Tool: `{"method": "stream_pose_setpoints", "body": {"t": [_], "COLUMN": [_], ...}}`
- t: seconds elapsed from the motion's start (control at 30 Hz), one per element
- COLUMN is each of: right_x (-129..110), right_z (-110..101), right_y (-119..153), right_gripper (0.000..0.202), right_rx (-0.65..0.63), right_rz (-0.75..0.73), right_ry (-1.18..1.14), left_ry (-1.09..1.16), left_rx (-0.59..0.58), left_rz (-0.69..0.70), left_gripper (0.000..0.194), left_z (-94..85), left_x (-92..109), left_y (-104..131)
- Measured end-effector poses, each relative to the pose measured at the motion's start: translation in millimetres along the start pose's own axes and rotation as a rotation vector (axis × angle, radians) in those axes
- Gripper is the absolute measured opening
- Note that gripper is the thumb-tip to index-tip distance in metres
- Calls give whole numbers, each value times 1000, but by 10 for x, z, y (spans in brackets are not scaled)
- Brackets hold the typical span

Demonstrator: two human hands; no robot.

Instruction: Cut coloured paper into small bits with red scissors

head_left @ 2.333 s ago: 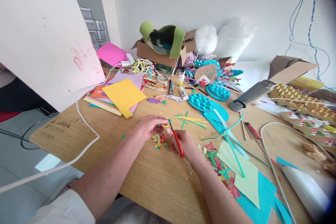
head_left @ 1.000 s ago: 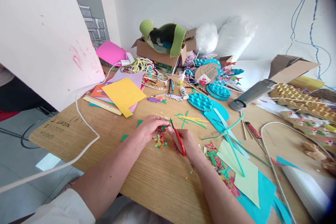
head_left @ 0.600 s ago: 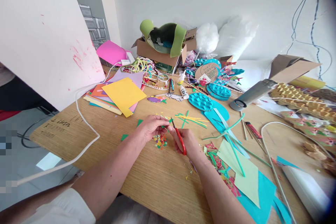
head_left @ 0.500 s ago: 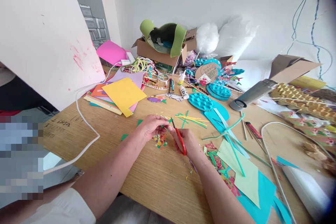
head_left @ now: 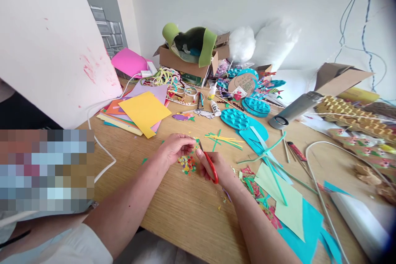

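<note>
My right hand (head_left: pixel 215 167) is closed round the red handles of a pair of scissors (head_left: pixel 210 167), whose dark blades point up and away from me. Just left of the blades, my left hand (head_left: pixel 181 148) pinches a small piece of green paper (head_left: pixel 196 143) between thumb and fingertips. Below the fingers lies a little heap of small cut paper bits (head_left: pixel 187 164) in red, yellow, orange, white and green. Thin yellow and green paper strips (head_left: pixel 224 140) lie crossed on the table beyond the scissors.
Coloured paper sheets (head_left: pixel 145 111) are stacked at left. Paper scraps (head_left: pixel 256 189), a pale green sheet (head_left: pixel 283 202) and blue paper (head_left: pixel 305 227) lie at right. A metal flask (head_left: pixel 295 109) rests on its side. White cable (head_left: pixel 107 163) crosses the left side; someone is partly visible there.
My hands stay nearly in place, with the scissors still at the green paper. The view has shifted slightly. More of the blurred patch shows at the left.
</note>
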State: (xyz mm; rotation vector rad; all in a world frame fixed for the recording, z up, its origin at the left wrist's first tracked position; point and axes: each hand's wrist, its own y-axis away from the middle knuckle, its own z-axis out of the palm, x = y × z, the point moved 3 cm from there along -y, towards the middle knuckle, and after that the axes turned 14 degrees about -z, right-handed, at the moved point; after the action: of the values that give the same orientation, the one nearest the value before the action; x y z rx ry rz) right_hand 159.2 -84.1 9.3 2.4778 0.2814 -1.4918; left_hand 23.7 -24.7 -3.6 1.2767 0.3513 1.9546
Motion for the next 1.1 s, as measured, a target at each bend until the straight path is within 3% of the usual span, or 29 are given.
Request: {"method": "stream_pose_setpoints", "body": {"t": [0.33,1.1], "right_x": [-35,-10], "right_z": [14,-1], "right_y": [24,29], "right_gripper": [58,57], "right_rx": [-20,-39], "right_rz": [-11,6], "right_ry": [-62,-42], "left_ry": [-82,-92], "left_rx": [-38,-7], "left_rz": [25,38], "left_gripper": [18,18], "left_z": [-11,-12], "left_x": [8,9], "left_y": [18,23]}}
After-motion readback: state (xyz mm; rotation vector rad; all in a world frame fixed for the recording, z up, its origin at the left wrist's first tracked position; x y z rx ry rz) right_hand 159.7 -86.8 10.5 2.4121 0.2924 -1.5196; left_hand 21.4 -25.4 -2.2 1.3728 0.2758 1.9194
